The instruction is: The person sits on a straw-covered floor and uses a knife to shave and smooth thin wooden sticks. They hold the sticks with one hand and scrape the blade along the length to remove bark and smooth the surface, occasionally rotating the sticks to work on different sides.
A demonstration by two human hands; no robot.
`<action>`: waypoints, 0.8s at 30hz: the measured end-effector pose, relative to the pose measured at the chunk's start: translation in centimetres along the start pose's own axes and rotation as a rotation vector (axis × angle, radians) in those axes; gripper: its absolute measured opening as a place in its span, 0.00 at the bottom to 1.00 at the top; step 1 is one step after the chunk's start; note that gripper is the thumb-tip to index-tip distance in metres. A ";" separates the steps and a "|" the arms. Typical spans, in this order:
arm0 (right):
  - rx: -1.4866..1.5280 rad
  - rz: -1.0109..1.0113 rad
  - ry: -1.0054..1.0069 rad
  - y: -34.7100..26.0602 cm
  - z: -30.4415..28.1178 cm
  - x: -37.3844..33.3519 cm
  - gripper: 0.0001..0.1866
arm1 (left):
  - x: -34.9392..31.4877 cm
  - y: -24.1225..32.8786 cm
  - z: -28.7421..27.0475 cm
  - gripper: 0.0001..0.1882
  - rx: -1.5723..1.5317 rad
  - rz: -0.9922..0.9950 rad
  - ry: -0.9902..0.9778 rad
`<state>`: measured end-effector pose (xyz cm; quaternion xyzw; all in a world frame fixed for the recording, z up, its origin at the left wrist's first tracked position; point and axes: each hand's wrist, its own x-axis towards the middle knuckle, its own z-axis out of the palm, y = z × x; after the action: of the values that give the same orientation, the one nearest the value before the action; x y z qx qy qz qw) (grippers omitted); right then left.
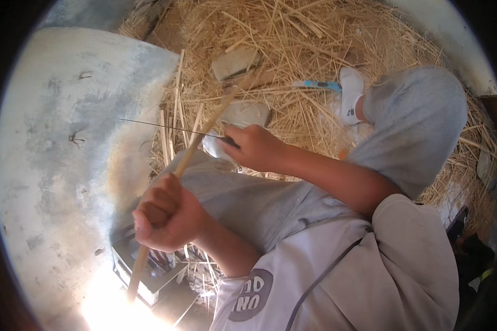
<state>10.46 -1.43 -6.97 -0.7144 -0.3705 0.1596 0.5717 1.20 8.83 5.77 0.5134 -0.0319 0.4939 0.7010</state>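
Note:
My left hand (168,216) is closed around a long pale wooden stick (204,129) that slants from the lower left up to the straw pile. My right hand (255,146) grips a thin dark blade or rod (165,127) whose point reaches left across the stick. Both hands are above my grey-trousered left knee (243,193). The blade touches the stick near its upper half.
Straw (292,44) covers the ground ahead. A grey concrete slab (66,138) lies at the left. A blue-handled tool (317,84) lies in the straw beside my white shoe (350,94). Flat stones (234,62) sit in the straw. A small dark box (149,270) stands below my left hand.

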 end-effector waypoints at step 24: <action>-0.279 0.091 -0.104 5.1 1.1 0.6 0.13 | -0.4 0.1 -0.3 0.26 0.042 0.031 -0.034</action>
<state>11.87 -0.58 -11.92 -0.7938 -0.3856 0.1690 0.4390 0.81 8.78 5.49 0.5358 -0.0412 0.4965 0.6817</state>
